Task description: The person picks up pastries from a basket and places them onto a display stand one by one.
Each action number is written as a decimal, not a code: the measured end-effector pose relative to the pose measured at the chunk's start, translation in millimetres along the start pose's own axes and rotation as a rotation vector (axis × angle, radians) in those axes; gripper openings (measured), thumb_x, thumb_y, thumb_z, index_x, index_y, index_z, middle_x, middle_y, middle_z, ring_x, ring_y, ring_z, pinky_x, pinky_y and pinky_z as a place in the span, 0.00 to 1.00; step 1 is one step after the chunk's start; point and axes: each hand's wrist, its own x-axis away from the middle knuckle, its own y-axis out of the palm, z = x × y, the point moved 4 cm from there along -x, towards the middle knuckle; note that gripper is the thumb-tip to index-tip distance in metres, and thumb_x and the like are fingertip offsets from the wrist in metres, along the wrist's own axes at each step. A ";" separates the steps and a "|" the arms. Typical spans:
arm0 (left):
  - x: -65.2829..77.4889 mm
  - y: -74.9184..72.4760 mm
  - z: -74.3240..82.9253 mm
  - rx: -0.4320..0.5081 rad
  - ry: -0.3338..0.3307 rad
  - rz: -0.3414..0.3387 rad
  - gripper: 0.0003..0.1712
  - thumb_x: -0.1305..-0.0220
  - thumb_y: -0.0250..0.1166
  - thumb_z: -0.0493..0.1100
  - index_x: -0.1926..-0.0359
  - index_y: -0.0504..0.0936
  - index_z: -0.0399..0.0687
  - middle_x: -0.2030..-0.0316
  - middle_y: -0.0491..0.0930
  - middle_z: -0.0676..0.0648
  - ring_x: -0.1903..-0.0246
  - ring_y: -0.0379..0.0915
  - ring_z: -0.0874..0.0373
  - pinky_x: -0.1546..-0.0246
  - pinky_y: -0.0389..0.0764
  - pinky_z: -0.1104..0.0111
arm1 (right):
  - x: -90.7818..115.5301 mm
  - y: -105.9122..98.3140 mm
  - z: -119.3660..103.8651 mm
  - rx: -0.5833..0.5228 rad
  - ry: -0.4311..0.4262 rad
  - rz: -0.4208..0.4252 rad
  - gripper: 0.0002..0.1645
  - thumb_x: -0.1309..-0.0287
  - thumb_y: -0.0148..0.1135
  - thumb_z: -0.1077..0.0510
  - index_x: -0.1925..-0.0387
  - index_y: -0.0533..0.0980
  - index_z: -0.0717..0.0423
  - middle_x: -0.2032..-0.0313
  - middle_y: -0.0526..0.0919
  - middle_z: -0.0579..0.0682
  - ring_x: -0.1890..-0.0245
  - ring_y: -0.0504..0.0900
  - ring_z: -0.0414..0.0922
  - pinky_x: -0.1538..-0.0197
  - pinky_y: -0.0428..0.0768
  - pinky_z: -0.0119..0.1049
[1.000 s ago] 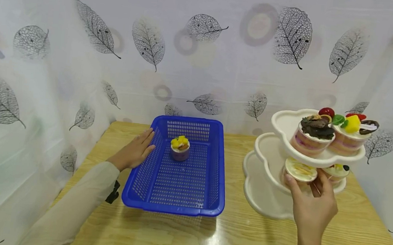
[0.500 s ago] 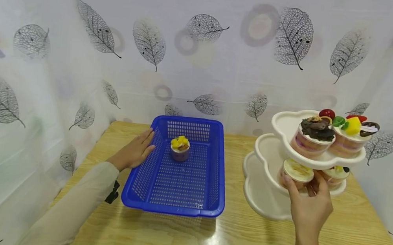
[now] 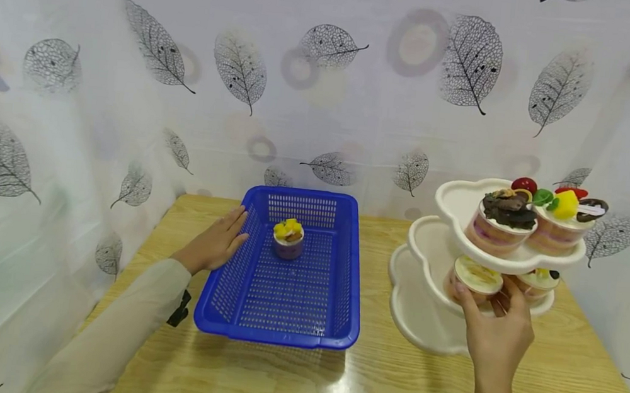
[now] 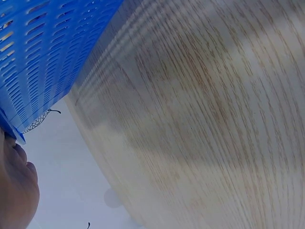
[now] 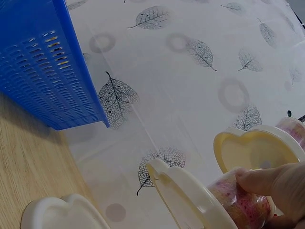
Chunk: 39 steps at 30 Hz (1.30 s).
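Note:
My right hand [image 3: 499,341] grips a dessert cup [image 3: 477,276] with a pale cream top, thumb on its left side and fingers on its right. The cup is at the middle tier of a white three-tier stand [image 3: 513,265], below the top tier's rim. In the right wrist view the thumb presses the cup's pink marbled side [image 5: 238,200]. My left hand [image 3: 214,240] rests with straight fingers on the left rim of a blue plastic basket [image 3: 357,276]. Inside the basket stands a dessert cup topped with yellow cubes [image 3: 288,239].
The top tier holds a dark-topped cup [image 3: 502,222] and a fruit-topped cup [image 3: 563,220]. Behind my right fingers another cup [image 3: 538,280] stands on the middle tier. The wooden table [image 3: 274,379] meets a leaf-print curtain [image 3: 322,121] at the back.
My right hand and the cream-topped cup have shifted slightly left, and the cup has gone from tipped toward me to more upright. The left hand stays on the basket rim.

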 end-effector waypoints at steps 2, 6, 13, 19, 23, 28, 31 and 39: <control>0.2 0.1 -0.2 0.000 -0.001 0.002 0.34 0.22 0.35 0.48 0.27 0.43 0.28 0.26 0.40 0.33 0.28 0.35 0.37 0.30 0.45 0.44 | 0.0 -0.2 -0.1 -0.002 -0.002 0.002 0.39 0.57 0.78 0.58 0.42 0.73 0.63 0.48 0.78 0.57 0.58 0.74 0.29 0.48 0.75 0.20; 0.6 -0.2 0.0 0.004 -0.003 0.005 0.34 0.22 0.36 0.48 0.27 0.43 0.28 0.26 0.40 0.33 0.27 0.35 0.37 0.30 0.45 0.44 | -0.1 0.1 -0.4 -0.005 -0.013 0.007 0.38 0.57 0.78 0.58 0.42 0.73 0.63 0.48 0.79 0.56 0.58 0.74 0.29 0.48 0.75 0.20; -0.4 0.9 0.3 0.000 -0.002 0.007 0.34 0.22 0.35 0.48 0.27 0.43 0.29 0.26 0.40 0.33 0.27 0.35 0.37 0.30 0.44 0.45 | 0.3 -0.9 0.2 -0.012 -0.013 -0.002 0.39 0.56 0.77 0.59 0.41 0.73 0.63 0.47 0.78 0.58 0.58 0.73 0.29 0.46 0.75 0.23; -1.5 1.5 0.4 0.004 0.005 0.006 0.34 0.22 0.35 0.48 0.27 0.43 0.29 0.26 0.39 0.33 0.28 0.35 0.37 0.30 0.45 0.45 | 4.5 -8.8 -5.0 0.031 0.051 -0.098 0.44 0.50 0.74 0.52 0.33 0.67 0.54 0.39 0.72 0.57 0.42 0.72 0.49 0.37 0.71 0.35; -0.9 2.0 -1.3 -0.002 0.005 0.009 0.34 0.22 0.35 0.49 0.27 0.43 0.29 0.26 0.39 0.33 0.28 0.35 0.37 0.30 0.44 0.45 | 14.9 -16.2 -12.5 0.047 0.091 -0.138 0.46 0.49 0.72 0.48 0.31 0.63 0.50 0.38 0.69 0.56 0.38 0.68 0.52 0.33 0.66 0.40; 0.4 1.8 -1.6 0.008 0.012 0.021 0.34 0.22 0.35 0.50 0.27 0.44 0.28 0.26 0.40 0.33 0.28 0.36 0.36 0.31 0.46 0.43 | 29.2 -18.4 -26.6 0.033 0.092 -0.212 0.45 0.46 0.71 0.51 0.30 0.61 0.55 0.39 0.71 0.56 0.40 0.69 0.50 0.36 0.65 0.25; 0.6 0.6 -0.1 0.026 0.019 0.027 0.34 0.22 0.36 0.49 0.28 0.45 0.28 0.27 0.41 0.32 0.28 0.36 0.36 0.31 0.46 0.43 | 33.9 -14.3 -40.3 -0.021 0.058 -0.299 0.44 0.44 0.69 0.55 0.30 0.60 0.58 0.39 0.71 0.55 0.39 0.70 0.48 0.39 0.65 0.18; 0.7 0.7 -0.6 0.015 0.022 0.022 0.35 0.22 0.34 0.51 0.28 0.45 0.28 0.27 0.41 0.31 0.28 0.36 0.35 0.31 0.46 0.43 | 32.4 26.6 -84.9 -0.243 -0.110 -0.546 0.37 0.42 0.66 0.62 0.33 0.64 0.62 0.38 0.71 0.56 0.38 0.69 0.40 0.38 0.66 0.21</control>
